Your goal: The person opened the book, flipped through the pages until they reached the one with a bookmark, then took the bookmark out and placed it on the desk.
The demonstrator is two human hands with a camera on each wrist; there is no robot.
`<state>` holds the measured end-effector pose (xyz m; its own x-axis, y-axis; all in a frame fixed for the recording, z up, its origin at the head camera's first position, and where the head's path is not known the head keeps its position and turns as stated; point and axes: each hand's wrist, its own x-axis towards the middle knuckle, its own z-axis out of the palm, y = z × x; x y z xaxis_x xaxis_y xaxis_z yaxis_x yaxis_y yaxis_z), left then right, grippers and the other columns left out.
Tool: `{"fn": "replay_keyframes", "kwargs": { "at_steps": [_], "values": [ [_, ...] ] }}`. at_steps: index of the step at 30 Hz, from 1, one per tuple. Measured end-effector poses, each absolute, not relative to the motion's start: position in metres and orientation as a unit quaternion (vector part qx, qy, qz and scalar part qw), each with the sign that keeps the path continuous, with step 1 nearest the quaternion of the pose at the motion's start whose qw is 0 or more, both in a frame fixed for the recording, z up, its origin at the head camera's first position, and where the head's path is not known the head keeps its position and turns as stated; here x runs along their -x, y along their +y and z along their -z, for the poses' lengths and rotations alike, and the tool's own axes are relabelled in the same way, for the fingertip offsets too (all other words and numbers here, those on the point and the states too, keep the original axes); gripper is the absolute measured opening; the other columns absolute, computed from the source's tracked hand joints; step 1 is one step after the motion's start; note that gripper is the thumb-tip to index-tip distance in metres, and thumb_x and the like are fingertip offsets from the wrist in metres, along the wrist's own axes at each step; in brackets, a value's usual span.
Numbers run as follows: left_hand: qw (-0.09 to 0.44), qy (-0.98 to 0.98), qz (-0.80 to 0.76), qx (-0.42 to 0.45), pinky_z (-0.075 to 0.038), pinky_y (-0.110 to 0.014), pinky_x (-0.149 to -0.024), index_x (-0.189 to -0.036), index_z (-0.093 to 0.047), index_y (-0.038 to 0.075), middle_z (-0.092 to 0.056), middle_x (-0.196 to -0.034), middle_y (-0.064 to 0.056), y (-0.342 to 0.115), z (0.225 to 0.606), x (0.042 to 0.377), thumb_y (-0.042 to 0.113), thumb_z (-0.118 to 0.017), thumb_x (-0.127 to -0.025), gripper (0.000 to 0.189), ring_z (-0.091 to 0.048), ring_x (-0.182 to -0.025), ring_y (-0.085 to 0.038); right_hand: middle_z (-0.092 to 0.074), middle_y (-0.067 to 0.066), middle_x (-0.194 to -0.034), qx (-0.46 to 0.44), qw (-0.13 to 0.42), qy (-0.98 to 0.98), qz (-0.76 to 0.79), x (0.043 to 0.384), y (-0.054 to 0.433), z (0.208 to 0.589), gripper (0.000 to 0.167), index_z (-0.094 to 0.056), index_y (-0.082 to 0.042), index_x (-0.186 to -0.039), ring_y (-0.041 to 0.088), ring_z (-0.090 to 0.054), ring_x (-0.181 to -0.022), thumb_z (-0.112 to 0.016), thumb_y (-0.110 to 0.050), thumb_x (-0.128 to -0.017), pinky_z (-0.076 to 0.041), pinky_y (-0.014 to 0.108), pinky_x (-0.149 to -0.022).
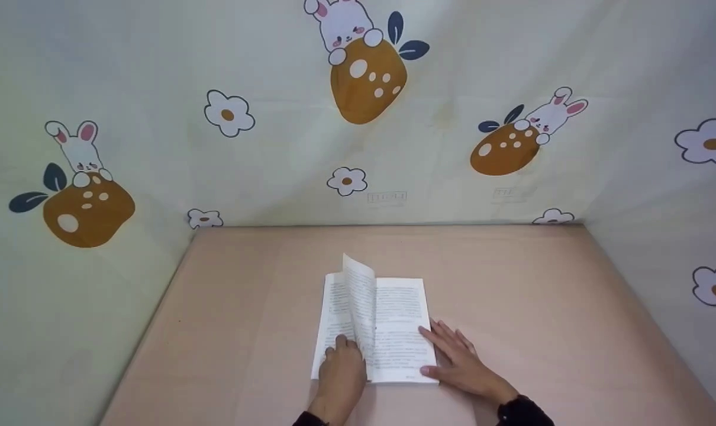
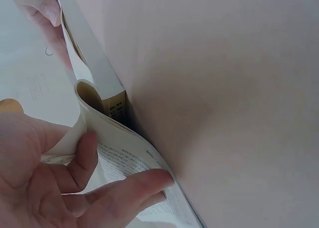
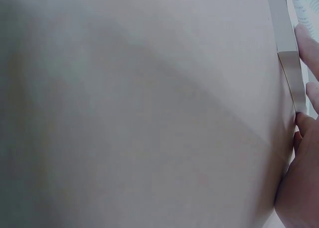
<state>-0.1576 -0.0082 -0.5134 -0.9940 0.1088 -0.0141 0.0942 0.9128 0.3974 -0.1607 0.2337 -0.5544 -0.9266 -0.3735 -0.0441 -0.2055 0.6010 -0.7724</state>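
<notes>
An open book with printed pages lies on the table, one leaf standing up near the spine. My left hand is over the lower left page. In the left wrist view, this hand pinches the curled leaf between thumb and bent index finger, and its other fingers rest on the printed page. Along the right edge, my right hand lies with fingers spread, thumb and a fingertip on the page. The right wrist view shows these fingers against the book's side.
The pinkish-beige table extends around the book. Behind it and at both sides hang pale cloth walls printed with rabbits and flowers. Dark sleeves show at the wrists.
</notes>
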Motion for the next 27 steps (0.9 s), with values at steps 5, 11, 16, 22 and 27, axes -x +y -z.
{"fn": "replay_keyframes", "kwargs": {
  "at_steps": [5, 11, 16, 22, 27],
  "values": [
    [-0.007, 0.977, -0.207, -0.048, -0.046, -0.032, -0.045, -0.095, -0.057, -0.022, -0.052, -0.085, -0.021, -0.0108, 0.5135, 0.1582, 0.000, -0.058, -0.083, 0.025, -0.050, -0.064, -0.022, -0.013, 0.018, -0.155, 0.158, 0.109, 0.889, 0.416, 0.1611, 0.2335, 0.5534, 0.072, -0.032, -0.014, -0.145, 0.041, -0.003, -0.142, -0.064, -0.037, -0.085, 0.006, 0.055, -0.108],
    [-0.007, 0.977, -0.211, -0.022, -0.044, -0.032, -0.045, -0.098, -0.056, -0.018, -0.051, -0.088, -0.020, -0.0109, 0.5141, 0.1629, 0.001, -0.058, -0.083, 0.024, -0.050, -0.065, -0.021, -0.013, 0.018, -0.155, 0.154, 0.108, 0.893, 0.409, 0.1612, 0.2330, 0.5539, 0.071, -0.032, -0.015, -0.145, 0.041, -0.003, -0.142, -0.063, -0.039, -0.086, 0.006, 0.056, -0.109],
    [-0.014, 0.974, -0.227, -0.015, -0.039, -0.030, -0.045, -0.114, -0.042, -0.005, -0.050, -0.094, -0.020, -0.0102, 0.5149, 0.1655, 0.002, -0.049, -0.090, 0.026, -0.049, -0.068, -0.023, -0.014, 0.018, -0.155, 0.158, 0.102, 0.893, 0.409, 0.1616, 0.2341, 0.5547, 0.072, -0.032, -0.016, -0.145, 0.040, -0.004, -0.142, -0.064, -0.038, -0.085, 0.005, 0.056, -0.108],
    [-0.018, 0.973, -0.230, -0.021, -0.042, -0.029, -0.045, -0.146, -0.024, 0.011, -0.034, -0.131, -0.035, -0.0095, 0.5142, 0.1651, -0.007, -0.057, -0.081, 0.075, -0.056, -0.074, -0.030, -0.016, 0.019, -0.154, 0.161, 0.097, 0.894, 0.408, 0.1620, 0.2344, 0.5559, 0.073, -0.034, -0.015, -0.145, 0.041, -0.006, -0.142, -0.065, -0.039, -0.083, 0.004, 0.054, -0.108],
    [-0.023, 0.975, -0.220, -0.026, -0.046, -0.032, -0.050, -0.127, -0.046, 0.001, -0.051, -0.112, -0.029, -0.0129, 0.5141, 0.1663, -0.004, -0.058, -0.083, 0.047, -0.058, -0.072, -0.029, -0.014, 0.016, -0.155, 0.149, 0.107, 0.894, 0.409, 0.1623, 0.2335, 0.5559, 0.072, -0.033, -0.017, -0.145, 0.039, -0.004, -0.142, -0.064, -0.040, -0.084, 0.005, 0.054, -0.109]
  ]
}}
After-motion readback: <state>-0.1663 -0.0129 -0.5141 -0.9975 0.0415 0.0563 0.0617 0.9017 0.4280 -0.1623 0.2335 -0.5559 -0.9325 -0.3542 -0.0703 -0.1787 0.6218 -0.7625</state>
